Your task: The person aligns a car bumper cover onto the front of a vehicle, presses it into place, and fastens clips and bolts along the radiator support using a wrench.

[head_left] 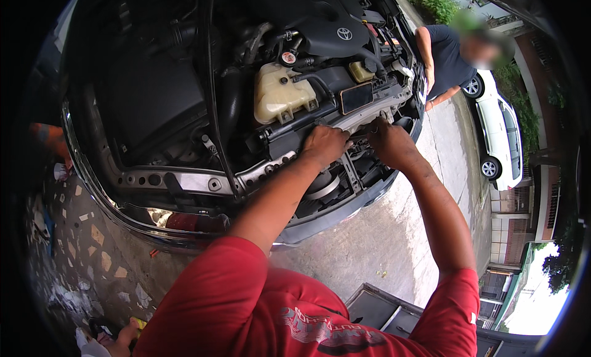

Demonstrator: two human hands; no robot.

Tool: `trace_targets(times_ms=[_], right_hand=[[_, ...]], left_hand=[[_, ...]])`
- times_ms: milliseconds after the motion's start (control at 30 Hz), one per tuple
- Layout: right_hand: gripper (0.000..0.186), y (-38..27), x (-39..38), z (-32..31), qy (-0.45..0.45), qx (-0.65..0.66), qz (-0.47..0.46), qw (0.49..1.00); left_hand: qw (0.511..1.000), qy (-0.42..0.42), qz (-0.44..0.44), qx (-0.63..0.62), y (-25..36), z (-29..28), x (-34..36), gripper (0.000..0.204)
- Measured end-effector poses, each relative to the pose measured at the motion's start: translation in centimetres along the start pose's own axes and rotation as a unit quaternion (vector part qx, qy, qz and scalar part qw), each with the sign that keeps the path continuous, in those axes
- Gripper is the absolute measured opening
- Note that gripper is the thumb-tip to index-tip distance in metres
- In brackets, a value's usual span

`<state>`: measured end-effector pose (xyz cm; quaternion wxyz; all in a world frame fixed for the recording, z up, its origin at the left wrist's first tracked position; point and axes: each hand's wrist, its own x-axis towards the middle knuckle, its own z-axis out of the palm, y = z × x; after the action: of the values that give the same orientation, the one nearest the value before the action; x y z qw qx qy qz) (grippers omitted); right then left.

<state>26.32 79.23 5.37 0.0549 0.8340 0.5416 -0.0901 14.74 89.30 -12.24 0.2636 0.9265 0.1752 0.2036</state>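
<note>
At the crossbar [369,114], left hand [326,144] and right hand [391,144] are curled — grip cannot be told; phone [356,98] at their twelve o'clock.

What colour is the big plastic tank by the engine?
Yellowish cream: the plastic tank shows best in the head view.

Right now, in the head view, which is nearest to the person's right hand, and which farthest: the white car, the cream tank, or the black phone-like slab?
Nearest to the right hand first:
1. Black phone-like slab: just up and left of it.
2. Cream tank: farther left, in the engine bay.
3. White car: off right, in the background.
</note>
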Motion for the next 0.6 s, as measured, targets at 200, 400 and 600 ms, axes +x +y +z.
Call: trace_targets(times_ms=[200, 400, 600], right_hand=[[0.038, -0.4, 1.0, -0.1, -0.017, -0.128, -0.055, 0.99], [0.052, 2.8, 3.2, 0.3, -0.032, -0.072, 0.029, 0.996], [0.045, 0.5, 0.3, -1.5, -0.016, -0.164, -0.071, 0.984]], left_hand=[[0.999, -0.039, -0.012, 0.007, 0.2, -0.8, -0.2, 0.04], [0.999, -0.006, 0.022, 0.031, 0.4, 0.5, 0.3, 0.041], [1.0, 0.017, 0.003, 0.012, -0.1, 0.0, 0.4, 0.034]])
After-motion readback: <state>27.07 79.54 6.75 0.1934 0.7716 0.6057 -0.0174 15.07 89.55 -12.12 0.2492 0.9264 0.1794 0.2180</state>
